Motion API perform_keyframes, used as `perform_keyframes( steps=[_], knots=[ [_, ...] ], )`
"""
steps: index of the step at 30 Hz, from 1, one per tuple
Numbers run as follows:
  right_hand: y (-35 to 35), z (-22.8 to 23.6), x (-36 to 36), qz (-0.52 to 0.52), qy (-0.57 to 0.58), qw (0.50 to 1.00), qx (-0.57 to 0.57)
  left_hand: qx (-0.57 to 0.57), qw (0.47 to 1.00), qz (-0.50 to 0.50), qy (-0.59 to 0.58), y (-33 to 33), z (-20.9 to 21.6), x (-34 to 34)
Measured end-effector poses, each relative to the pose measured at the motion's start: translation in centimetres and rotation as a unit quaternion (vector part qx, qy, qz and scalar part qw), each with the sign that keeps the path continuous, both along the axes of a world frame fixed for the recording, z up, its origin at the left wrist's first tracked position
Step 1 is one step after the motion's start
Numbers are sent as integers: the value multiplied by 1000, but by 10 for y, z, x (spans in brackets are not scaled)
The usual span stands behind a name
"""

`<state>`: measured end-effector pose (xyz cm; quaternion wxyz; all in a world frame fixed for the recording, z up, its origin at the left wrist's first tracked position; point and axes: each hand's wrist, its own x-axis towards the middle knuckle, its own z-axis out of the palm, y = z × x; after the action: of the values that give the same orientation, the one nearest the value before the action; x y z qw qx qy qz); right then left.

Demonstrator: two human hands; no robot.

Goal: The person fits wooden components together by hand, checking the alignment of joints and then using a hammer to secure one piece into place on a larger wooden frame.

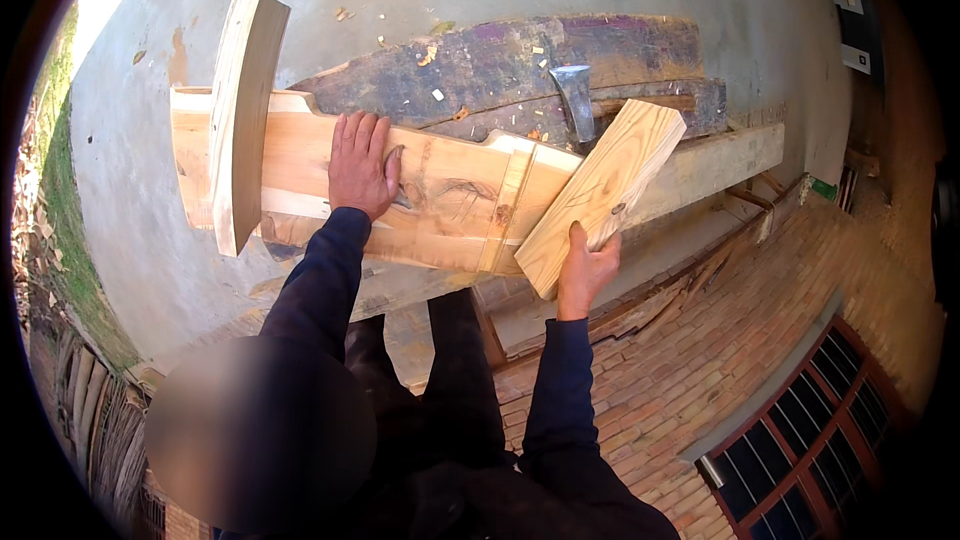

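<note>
Short pale plank (600,195) tilted, gripped at lower end, leaning on long notched beam (440,190)

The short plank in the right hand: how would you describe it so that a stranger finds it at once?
Find the long pale beam under the left hand. At its right end, the short plank lies slanted across it, gripped at its lower end by the right hand. Unlike the upright board at the left, it lies tilted, beside the hatchet.
</note>
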<state>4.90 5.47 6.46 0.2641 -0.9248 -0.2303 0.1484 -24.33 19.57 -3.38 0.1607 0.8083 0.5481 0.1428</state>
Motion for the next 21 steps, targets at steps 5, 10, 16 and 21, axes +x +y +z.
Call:
perform_keyframes(
  steps=[5, 10, 16, 21],
  knots=[
    [80, 0, 0, 74, 57, 991, 95, -4, 1000, 2, -8, 4, 6, 0],
    [128, -9, -9, 127, 26, 985, 111, -13, 1000, 8, -18, 1, 4, -3],
    [163, -7, -18, 179, -26, 979, 95, -4, 1000, 7, -4, 4, 3, -3],
    [186, -7, -21, 172, -19, 982, 77, -1, 1000, 8, -3, 1, 1, -3]
  ],
)
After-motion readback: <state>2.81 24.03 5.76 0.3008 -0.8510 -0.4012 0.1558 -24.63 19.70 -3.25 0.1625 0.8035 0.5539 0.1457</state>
